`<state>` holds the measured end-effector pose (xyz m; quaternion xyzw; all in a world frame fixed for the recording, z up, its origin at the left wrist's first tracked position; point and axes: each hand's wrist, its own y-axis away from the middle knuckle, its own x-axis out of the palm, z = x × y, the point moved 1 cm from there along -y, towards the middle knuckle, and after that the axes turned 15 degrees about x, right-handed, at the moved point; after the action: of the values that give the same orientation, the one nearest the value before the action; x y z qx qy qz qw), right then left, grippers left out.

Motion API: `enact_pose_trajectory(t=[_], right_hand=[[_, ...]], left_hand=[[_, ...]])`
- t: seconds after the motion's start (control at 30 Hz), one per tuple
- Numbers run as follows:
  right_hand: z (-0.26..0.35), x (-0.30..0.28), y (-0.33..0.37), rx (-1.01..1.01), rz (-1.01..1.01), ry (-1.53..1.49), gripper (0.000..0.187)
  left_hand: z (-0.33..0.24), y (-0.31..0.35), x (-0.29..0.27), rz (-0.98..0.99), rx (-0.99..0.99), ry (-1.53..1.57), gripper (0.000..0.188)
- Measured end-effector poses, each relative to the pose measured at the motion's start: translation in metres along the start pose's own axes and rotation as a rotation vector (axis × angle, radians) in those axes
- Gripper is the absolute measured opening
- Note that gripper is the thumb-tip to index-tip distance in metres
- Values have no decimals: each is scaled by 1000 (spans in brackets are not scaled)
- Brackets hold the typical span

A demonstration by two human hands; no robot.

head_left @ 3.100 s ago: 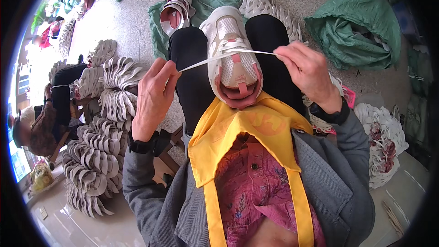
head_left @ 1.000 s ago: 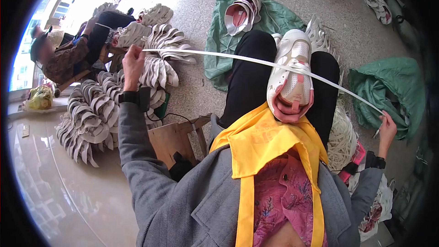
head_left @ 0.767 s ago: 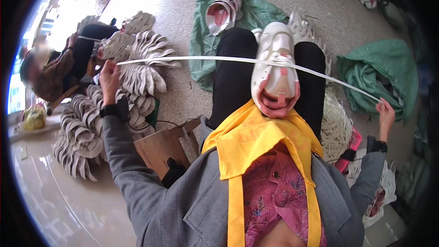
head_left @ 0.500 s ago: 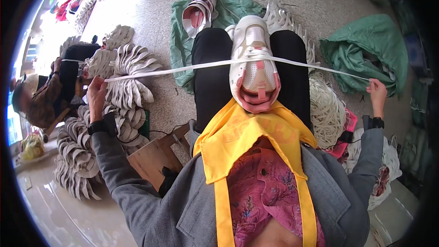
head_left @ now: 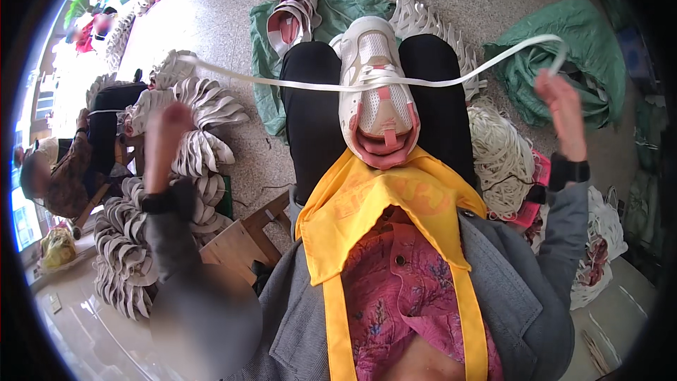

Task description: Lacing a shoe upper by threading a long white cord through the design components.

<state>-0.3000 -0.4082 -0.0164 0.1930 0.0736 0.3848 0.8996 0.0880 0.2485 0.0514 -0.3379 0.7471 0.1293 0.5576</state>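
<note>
A white and beige shoe with pink trim (head_left: 381, 92) rests between my knees, its opening toward me. A flat white lace (head_left: 317, 87) crosses its upper and runs out loosely to both sides. On the left, the lace's end floats above and apart from my left hand (head_left: 169, 134), whose fingers are smeared by motion. To the right, the lace arches up and curls down near the fingertips of my right hand (head_left: 564, 113). Blur hides whether those fingers touch it. A yellow apron (head_left: 384, 201) lies over my lap, touching the shoe's heel.
Several white shoe parts (head_left: 201, 102) are piled at left, near another seated person (head_left: 60, 162). A heap of white laces (head_left: 501, 162) sits at right beside a pink basket (head_left: 537, 187). Green sacks (head_left: 585, 28) lie ahead, one under stacked shoe uppers (head_left: 289, 21).
The lace was stretched taut between both hands; now it is slack and waving. Its left end has come away from my left hand. Both hands have moved, my right one upward and slightly left.
</note>
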Motion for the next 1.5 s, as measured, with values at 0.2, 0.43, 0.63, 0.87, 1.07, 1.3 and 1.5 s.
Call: enact_pose_trajectory(t=[0.2, 0.43, 0.63, 0.87, 1.07, 1.3, 1.5], right_hand=[[-11, 150, 71, 255, 449, 370, 23], [-11, 219, 58, -638, 172, 787, 9], [-18, 234, 48, -626, 92, 625, 11], [-24, 232, 47, -612, 96, 564, 11], [-27, 232, 45, -636, 75, 540, 10], [-27, 235, 46, -633, 60, 530, 10], [-26, 231, 51, -396, 190, 356, 13]], left_hand=[[-193, -25, 97, 369, -121, 1043, 12], [-202, -61, 125, 82, 54, 970, 9], [-209, -75, 137, -3, 20, 1191, 10], [-217, -77, 139, 8, -14, 1257, 14], [-217, -76, 141, -12, -26, 1319, 15], [-221, -76, 144, -35, -64, 1328, 13], [-218, -76, 149, -68, -32, 912, 12]])
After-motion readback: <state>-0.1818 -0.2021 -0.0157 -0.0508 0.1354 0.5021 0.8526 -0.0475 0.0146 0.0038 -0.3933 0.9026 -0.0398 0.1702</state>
